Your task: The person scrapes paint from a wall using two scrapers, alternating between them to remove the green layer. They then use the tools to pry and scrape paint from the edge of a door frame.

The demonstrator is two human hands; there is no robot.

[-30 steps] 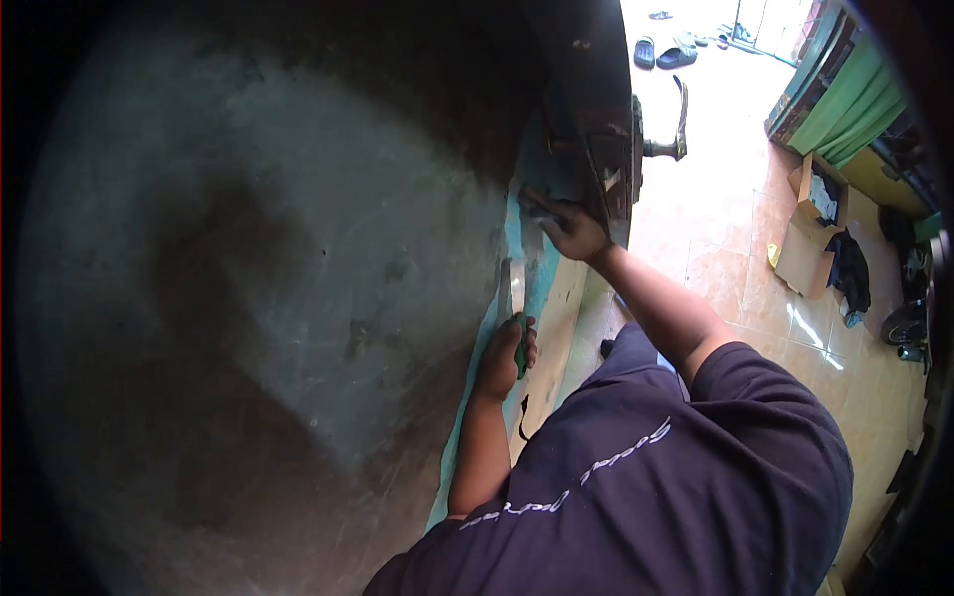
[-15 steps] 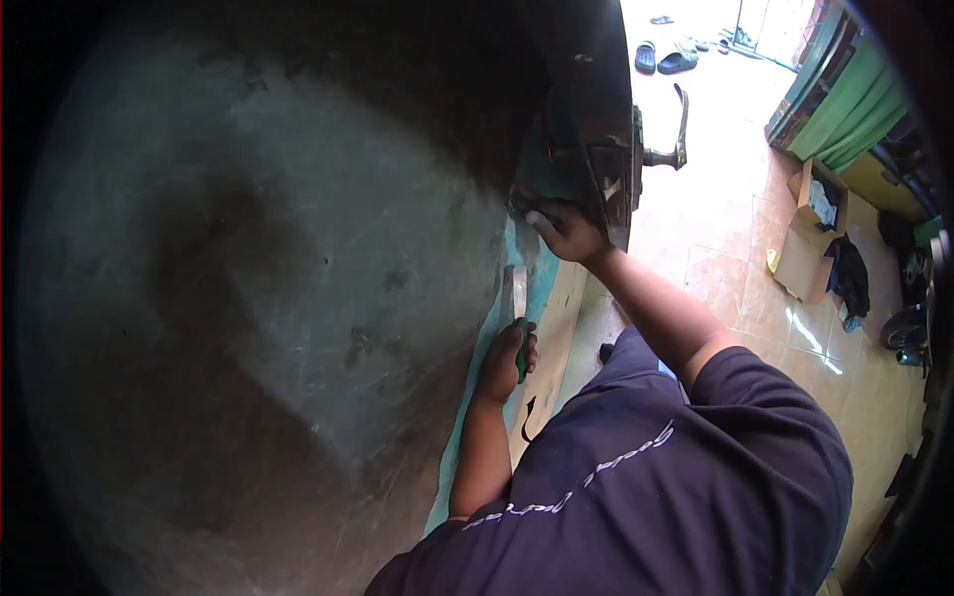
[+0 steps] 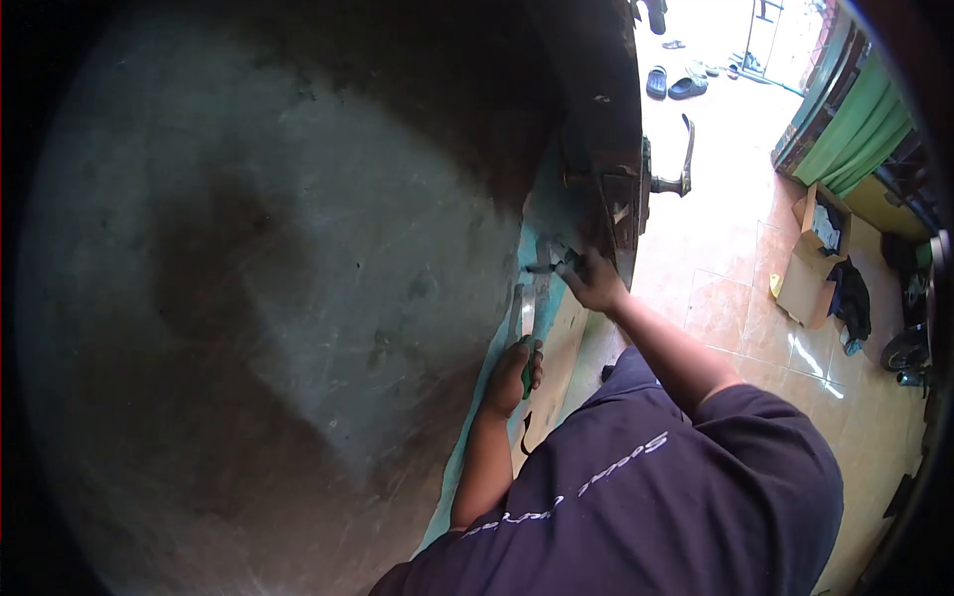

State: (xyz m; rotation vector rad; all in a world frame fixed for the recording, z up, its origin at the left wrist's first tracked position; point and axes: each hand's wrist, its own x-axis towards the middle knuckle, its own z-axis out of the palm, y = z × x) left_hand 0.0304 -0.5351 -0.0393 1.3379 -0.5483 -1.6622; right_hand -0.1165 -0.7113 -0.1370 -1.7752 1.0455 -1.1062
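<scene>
My left hand (image 3: 511, 375) is closed round the green handle of a putty knife (image 3: 528, 313), its pale blade pointing up along the wall. Just above it and to the right, my right hand (image 3: 598, 285) grips a dark tool (image 3: 544, 267) whose slim end points left to the wall; I cannot make out its exact kind. Both hands are at a turquoise strip (image 3: 527, 243) that runs along the edge of the grey wall surface (image 3: 378, 238). Fingers hide most of both handles.
A dark door edge with a lever handle (image 3: 686, 159) stands close above my right hand. On the tiled floor (image 3: 725, 298) to the right lie an open cardboard box (image 3: 803, 283) and dark cloth (image 3: 852, 303). Sandals (image 3: 686, 87) lie near the bright doorway; a green curtain (image 3: 860, 129) hangs nearby.
My right hand has come down along the turquoise strip, nearer the putty knife, and its tool is turned differently. My left hand keeps its grip; the whole view has shifted slightly.
</scene>
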